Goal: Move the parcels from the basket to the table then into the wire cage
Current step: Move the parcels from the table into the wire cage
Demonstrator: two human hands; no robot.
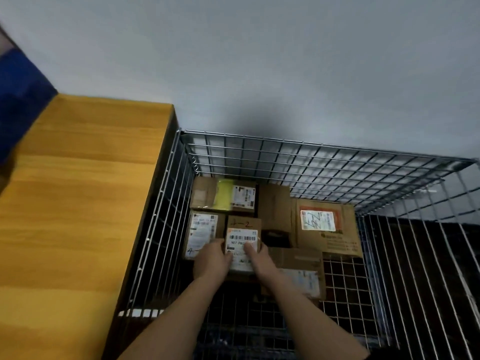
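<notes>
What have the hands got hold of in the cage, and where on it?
Both hands hold the small labelled parcel: left hand at its left side, right hand at its right side, thumb on the label.

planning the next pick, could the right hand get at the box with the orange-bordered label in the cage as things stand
Probably yes, once freed: the right hand grips the barcode-labelled parcel together with the left hand. The orange-labelled box lies uncovered to its right, and the wire cage is open on top.

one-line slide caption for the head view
Both hands, left hand and right hand, set a labelled parcel among boxes in the wire cage.
</notes>
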